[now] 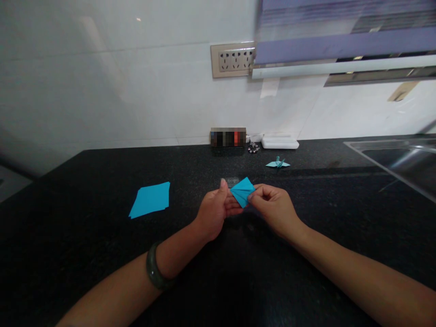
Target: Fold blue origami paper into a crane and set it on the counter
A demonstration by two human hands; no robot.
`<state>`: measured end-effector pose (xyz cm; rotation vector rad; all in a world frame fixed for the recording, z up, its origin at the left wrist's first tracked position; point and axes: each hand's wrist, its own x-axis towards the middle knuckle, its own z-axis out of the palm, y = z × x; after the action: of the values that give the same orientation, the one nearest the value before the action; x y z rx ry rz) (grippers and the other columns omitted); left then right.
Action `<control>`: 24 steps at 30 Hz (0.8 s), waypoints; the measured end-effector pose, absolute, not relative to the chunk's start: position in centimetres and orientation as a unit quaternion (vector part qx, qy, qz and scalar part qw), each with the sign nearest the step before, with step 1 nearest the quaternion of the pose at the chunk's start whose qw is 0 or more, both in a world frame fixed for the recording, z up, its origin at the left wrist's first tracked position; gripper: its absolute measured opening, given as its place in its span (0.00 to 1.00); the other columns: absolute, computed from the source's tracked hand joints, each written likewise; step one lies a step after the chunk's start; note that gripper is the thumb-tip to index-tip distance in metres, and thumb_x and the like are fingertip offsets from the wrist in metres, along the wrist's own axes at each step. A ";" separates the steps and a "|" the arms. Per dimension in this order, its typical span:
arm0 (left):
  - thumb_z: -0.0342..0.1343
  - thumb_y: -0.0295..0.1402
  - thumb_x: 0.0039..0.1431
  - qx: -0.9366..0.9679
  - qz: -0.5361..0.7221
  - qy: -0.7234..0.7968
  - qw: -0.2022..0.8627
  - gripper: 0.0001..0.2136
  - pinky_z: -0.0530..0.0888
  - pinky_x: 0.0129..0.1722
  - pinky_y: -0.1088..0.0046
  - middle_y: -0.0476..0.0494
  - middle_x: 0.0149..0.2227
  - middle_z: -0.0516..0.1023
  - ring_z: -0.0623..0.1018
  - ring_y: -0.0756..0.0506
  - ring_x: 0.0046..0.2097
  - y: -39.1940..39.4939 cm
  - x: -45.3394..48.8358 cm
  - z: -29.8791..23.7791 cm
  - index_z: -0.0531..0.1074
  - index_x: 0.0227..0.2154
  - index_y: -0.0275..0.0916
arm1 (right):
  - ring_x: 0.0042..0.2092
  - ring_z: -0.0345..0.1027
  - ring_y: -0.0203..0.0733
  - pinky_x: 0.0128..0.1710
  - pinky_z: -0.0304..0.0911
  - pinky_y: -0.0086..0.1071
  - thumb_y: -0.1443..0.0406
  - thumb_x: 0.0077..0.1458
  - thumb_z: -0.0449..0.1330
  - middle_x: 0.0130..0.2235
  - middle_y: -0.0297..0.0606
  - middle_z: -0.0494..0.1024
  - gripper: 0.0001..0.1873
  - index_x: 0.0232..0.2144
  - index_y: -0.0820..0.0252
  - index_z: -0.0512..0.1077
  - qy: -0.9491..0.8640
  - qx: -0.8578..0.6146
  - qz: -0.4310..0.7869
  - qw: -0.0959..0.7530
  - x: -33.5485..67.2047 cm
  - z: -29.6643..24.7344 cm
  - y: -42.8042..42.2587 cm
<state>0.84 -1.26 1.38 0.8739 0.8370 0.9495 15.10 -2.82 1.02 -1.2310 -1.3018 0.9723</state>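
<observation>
A partly folded blue paper piece (242, 190) is held above the black countertop (102, 254) between both hands. My left hand (215, 210) grips its left side, thumb up against the paper. My right hand (272, 206) pinches its right edge with thumb and fingers. A dark green bangle (154, 272) sits on my left wrist. To the left lies a small stack of flat blue paper sheets (150, 199). A finished blue paper crane (278, 163) stands farther back on the right.
A steel sink (402, 159) is set into the counter at the right. By the white wall stand a white flat box (279, 141), a small dark object (253, 147) and a blurred-out item (228, 137). A socket panel (233, 60) is on the wall.
</observation>
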 end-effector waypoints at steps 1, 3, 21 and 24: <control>0.50 0.48 0.51 0.403 0.427 0.380 0.715 0.20 0.71 0.28 0.74 0.43 0.26 0.76 0.74 0.51 0.28 -1.3 0.8 1.4 0.72 0.27 0.32 | 0.28 0.63 0.35 0.29 0.58 0.30 0.69 0.42 0.56 0.29 0.36 0.73 0.08 0.15 0.61 0.64 -0.547 -0.515 0.403 0.522 15.1 1.1 -2.8; 0.53 0.46 0.49 0.429 0.418 0.384 0.702 0.18 0.70 0.29 0.75 0.43 0.27 0.76 0.74 0.51 0.28 -1.3 0.8 1.3 0.73 0.27 0.32 | 0.29 0.64 0.36 0.29 0.58 0.30 0.69 0.42 0.56 0.29 0.36 0.73 0.08 0.15 0.61 0.64 -0.557 -0.515 0.397 0.516 15.1 1.2 -2.9; 0.54 0.40 0.49 0.513 0.400 0.428 0.628 0.12 0.69 0.26 0.76 0.45 0.24 0.74 0.72 0.51 0.27 -0.8 0.3 1.1 0.72 0.26 0.33 | 0.33 0.65 0.35 0.34 0.62 0.31 0.70 0.40 0.61 0.33 0.33 0.69 0.26 0.45 0.59 0.61 -0.591 -0.452 0.479 0.466 16.1 1.0 -1.8; 0.54 0.39 0.48 0.556 0.386 0.448 0.584 0.11 0.69 0.25 0.75 0.47 0.22 0.73 0.71 0.51 0.24 -0.5 0.2 1.1 0.72 0.24 0.34 | 0.35 0.65 0.36 0.35 0.62 0.31 0.69 0.40 0.63 0.36 0.35 0.71 0.29 0.47 0.58 0.61 -0.637 -0.436 0.496 0.399 16.8 1.3 -1.7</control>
<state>0.21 -0.49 1.15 1.2974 1.0444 0.9002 16.78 -1.75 1.29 -1.1024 -1.6114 1.2545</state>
